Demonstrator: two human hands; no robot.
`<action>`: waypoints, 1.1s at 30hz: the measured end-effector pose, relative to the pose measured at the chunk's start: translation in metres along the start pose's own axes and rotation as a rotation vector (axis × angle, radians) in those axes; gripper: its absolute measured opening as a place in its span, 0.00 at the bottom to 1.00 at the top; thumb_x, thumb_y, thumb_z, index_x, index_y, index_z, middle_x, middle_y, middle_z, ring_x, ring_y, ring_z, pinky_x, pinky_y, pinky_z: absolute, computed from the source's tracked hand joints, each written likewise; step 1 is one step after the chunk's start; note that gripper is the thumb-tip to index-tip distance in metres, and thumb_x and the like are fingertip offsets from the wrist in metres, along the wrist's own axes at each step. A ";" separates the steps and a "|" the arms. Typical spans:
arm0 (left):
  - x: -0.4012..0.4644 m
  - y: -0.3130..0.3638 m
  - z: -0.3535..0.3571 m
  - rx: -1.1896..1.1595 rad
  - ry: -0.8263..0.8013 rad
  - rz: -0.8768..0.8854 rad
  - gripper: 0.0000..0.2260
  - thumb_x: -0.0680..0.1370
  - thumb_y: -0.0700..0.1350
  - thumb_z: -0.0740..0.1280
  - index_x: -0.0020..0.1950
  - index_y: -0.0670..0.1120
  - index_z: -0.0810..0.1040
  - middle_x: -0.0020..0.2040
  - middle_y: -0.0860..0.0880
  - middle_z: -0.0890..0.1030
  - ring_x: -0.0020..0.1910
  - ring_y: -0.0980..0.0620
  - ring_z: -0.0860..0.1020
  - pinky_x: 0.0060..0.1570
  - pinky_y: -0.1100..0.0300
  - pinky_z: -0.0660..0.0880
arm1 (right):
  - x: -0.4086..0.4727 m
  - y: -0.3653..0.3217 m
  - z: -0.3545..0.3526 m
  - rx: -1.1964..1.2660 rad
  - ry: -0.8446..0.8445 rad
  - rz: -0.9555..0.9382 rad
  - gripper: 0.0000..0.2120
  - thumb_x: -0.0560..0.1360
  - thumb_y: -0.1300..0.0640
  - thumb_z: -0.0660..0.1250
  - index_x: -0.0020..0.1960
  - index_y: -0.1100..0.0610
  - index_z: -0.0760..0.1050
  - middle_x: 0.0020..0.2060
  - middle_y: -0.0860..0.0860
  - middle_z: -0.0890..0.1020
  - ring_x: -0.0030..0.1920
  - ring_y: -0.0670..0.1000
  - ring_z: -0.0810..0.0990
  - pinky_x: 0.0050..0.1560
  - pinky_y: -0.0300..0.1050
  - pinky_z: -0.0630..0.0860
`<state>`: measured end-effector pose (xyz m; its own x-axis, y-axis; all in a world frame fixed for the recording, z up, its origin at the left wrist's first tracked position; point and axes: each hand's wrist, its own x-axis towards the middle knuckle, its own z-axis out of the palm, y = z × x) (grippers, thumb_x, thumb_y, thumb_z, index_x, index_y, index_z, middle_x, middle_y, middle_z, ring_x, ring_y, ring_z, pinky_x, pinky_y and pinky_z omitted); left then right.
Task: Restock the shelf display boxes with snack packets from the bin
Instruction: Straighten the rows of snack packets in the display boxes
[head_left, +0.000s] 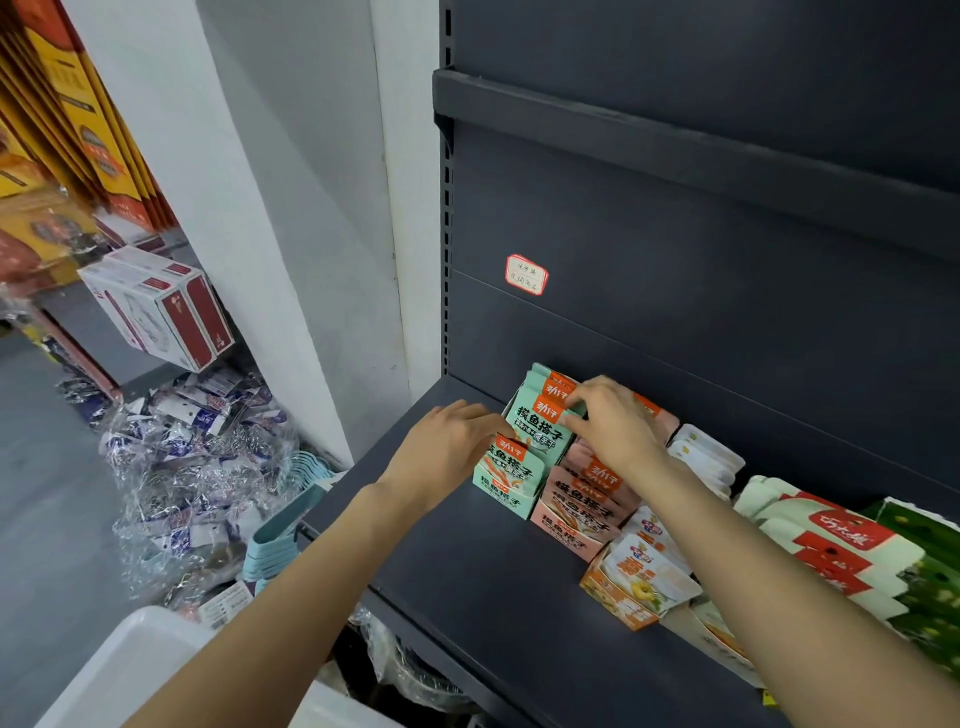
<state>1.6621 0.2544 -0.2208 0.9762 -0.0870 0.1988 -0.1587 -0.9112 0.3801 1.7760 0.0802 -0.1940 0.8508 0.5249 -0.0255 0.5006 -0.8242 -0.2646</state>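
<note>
- We are working at the mint-green cardboard display box, which sits on the dark grey metal shelf at the left end of the row; upright mint-green foil snack packets stand in it, taller than its low front so their faces show.
- Our right hand reaches over from the right and pinches the front packet at its right edge, apparently to square it with those behind.
- Our left hand lies against the box's left side with fingers fairly straight; we judge it is steadying the box, though whether it grips anything we cannot tell.
- Just beside it on the right stands a pink cardboard display box of matching pink packets, then an orange box and white packets further along.
- The white plastic bin waits below at our left, its contents out of view.
- A heap of clear-wrapped blue and white packets lies on the floor.
</note>
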 end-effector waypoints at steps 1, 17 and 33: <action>0.000 0.000 0.000 0.005 -0.007 -0.001 0.12 0.79 0.50 0.64 0.60 0.50 0.77 0.59 0.53 0.79 0.55 0.53 0.75 0.55 0.58 0.73 | 0.001 -0.001 0.000 -0.007 -0.003 0.010 0.13 0.75 0.52 0.68 0.58 0.56 0.77 0.59 0.52 0.75 0.58 0.51 0.76 0.55 0.45 0.75; 0.012 0.012 0.009 0.098 0.002 -0.047 0.07 0.78 0.50 0.65 0.50 0.48 0.71 0.51 0.53 0.79 0.48 0.52 0.75 0.44 0.53 0.78 | -0.010 -0.007 -0.019 -0.014 0.292 0.029 0.05 0.79 0.56 0.62 0.50 0.58 0.72 0.44 0.53 0.82 0.44 0.54 0.82 0.38 0.46 0.74; 0.022 0.014 0.022 0.119 -0.042 -0.040 0.22 0.79 0.46 0.62 0.73 0.50 0.61 0.73 0.50 0.63 0.72 0.50 0.60 0.69 0.57 0.62 | -0.010 -0.001 -0.011 0.352 -0.113 -0.100 0.10 0.77 0.56 0.65 0.57 0.54 0.80 0.52 0.48 0.82 0.54 0.44 0.78 0.54 0.37 0.73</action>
<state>1.6841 0.2306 -0.2305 0.9871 -0.0640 0.1464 -0.1030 -0.9553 0.2770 1.7693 0.0734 -0.1826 0.7678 0.6352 -0.0841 0.4776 -0.6549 -0.5856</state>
